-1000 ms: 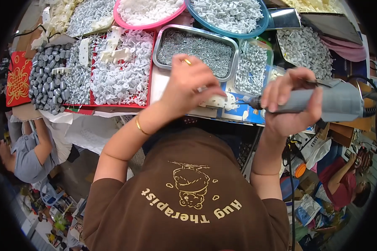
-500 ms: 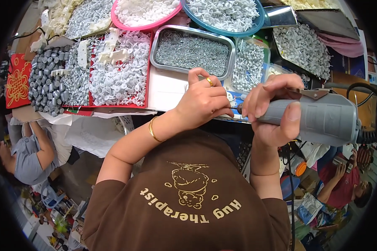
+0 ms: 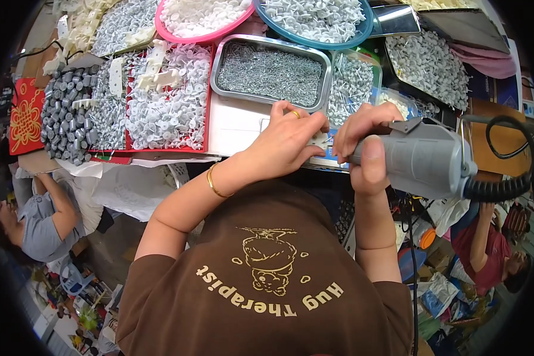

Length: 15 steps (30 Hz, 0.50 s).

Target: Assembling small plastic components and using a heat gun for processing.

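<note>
A grey electric screwdriver (image 3: 428, 160) is gripped in my right hand (image 3: 365, 133), its body pointing left and its cable end to the right. The fingers curl over its front and hide the tip. Just left of that, my left hand (image 3: 285, 139), with a gold ring and bangle, is at the table's near edge, thumb and forefinger apart. A small pale part (image 3: 321, 140) shows between the two hands; whether a finger touches it I cannot tell. Behind my left hand stands a metal tray (image 3: 328, 77) of small silver screws (image 3: 270, 74).
A clear box of nails with white heads (image 3: 349, 89) stands right of the tray. Left is a red box (image 3: 207, 118) of white-headed fasteners, beside grey cylinders (image 3: 71, 118). Pink (image 3: 158, 26) and teal (image 3: 371, 26) basins stand behind. A coiled black cable (image 3: 497, 187) trails right. Other people sit at both sides.
The screwdriver has moved left and turned, its rear end swinging lower toward me. My left thumb and forefinger have spread from their pinch near its tip.
</note>
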Each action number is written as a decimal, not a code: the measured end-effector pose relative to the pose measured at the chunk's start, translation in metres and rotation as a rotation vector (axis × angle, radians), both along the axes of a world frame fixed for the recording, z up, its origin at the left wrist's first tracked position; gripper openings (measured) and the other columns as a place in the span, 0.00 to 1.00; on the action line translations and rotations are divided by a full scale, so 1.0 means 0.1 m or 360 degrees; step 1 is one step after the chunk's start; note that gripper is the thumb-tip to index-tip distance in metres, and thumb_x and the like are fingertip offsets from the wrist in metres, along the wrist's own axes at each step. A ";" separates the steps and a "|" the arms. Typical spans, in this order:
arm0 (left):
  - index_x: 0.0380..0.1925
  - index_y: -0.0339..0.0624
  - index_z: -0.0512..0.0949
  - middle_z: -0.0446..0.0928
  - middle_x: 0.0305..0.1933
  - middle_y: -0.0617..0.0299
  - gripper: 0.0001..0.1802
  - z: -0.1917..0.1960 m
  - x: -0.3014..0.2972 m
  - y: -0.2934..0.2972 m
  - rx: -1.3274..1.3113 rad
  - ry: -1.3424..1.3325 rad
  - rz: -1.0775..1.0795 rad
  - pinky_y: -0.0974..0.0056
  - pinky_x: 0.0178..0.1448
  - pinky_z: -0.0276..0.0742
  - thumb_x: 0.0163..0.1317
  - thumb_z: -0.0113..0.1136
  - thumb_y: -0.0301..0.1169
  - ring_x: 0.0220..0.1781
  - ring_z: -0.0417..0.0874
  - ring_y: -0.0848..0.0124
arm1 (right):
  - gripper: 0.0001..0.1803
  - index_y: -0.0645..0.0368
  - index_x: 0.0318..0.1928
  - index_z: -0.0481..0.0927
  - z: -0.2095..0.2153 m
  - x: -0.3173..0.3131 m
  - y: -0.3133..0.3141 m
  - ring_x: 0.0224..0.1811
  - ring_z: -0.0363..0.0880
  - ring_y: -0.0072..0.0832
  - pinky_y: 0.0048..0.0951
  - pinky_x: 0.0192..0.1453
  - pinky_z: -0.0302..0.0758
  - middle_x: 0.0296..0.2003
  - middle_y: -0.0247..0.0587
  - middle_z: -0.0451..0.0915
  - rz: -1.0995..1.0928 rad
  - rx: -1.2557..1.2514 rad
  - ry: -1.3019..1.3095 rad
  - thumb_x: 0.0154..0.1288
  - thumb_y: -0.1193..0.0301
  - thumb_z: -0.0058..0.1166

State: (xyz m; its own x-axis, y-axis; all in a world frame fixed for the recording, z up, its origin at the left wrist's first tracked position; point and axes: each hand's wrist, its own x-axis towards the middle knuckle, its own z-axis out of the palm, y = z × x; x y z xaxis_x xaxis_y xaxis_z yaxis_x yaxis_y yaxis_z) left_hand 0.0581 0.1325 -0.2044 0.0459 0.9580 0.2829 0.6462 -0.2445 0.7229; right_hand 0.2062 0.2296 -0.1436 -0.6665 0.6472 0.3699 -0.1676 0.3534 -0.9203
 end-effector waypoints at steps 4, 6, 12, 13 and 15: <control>0.48 0.48 0.75 0.82 0.47 0.66 0.21 -0.01 -0.01 -0.02 -0.0106 0.0001 -0.0006 0.48 0.64 0.57 0.57 0.72 0.36 0.52 0.79 0.63 | 0.24 0.66 0.45 0.69 0.23 -0.06 -0.07 0.15 0.67 0.24 0.27 0.20 0.70 0.20 0.37 0.69 -0.0022 -0.0330 0.0140 0.70 0.53 0.52; 0.41 0.50 0.80 0.83 0.51 0.70 0.16 -0.01 0.02 -0.02 0.0156 -0.0129 0.0106 0.49 0.65 0.57 0.54 0.74 0.37 0.53 0.80 0.66 | 0.25 0.66 0.45 0.69 0.27 -0.07 -0.08 0.15 0.67 0.24 0.27 0.20 0.70 0.20 0.37 0.69 0.0007 -0.0353 0.0217 0.70 0.53 0.51; 0.26 0.53 0.83 0.85 0.47 0.76 0.07 0.11 -0.02 -0.04 0.0261 -0.0105 0.0135 0.50 0.64 0.55 0.51 0.75 0.35 0.53 0.80 0.72 | 0.26 0.65 0.44 0.68 0.39 -0.07 -0.08 0.15 0.67 0.24 0.29 0.19 0.70 0.21 0.38 0.70 0.0078 -0.0425 0.0399 0.72 0.50 0.50; 0.26 0.53 0.83 0.85 0.47 0.76 0.07 0.13 -0.02 -0.04 0.0259 -0.0105 0.0135 0.50 0.64 0.55 0.51 0.75 0.35 0.53 0.80 0.72 | 0.26 0.65 0.43 0.68 0.40 -0.06 -0.08 0.15 0.67 0.24 0.29 0.19 0.70 0.21 0.38 0.70 0.0107 -0.0442 0.0430 0.72 0.50 0.50; 0.27 0.54 0.83 0.86 0.46 0.76 0.07 0.15 -0.04 -0.05 0.0277 -0.0094 0.0133 0.49 0.65 0.55 0.51 0.75 0.35 0.53 0.80 0.71 | 0.26 0.64 0.43 0.68 0.39 -0.08 -0.10 0.15 0.67 0.24 0.29 0.19 0.70 0.21 0.38 0.70 0.0098 -0.0477 0.0439 0.72 0.50 0.51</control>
State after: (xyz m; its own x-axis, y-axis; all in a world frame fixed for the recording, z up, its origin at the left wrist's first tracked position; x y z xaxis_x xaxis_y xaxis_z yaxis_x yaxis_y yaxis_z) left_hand 0.0540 0.1279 -0.1897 -0.0533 0.8943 0.4444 0.6275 -0.3162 0.7115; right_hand 0.1984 0.2197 -0.1044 -0.6095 0.7155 0.3415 -0.4350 0.0583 -0.8985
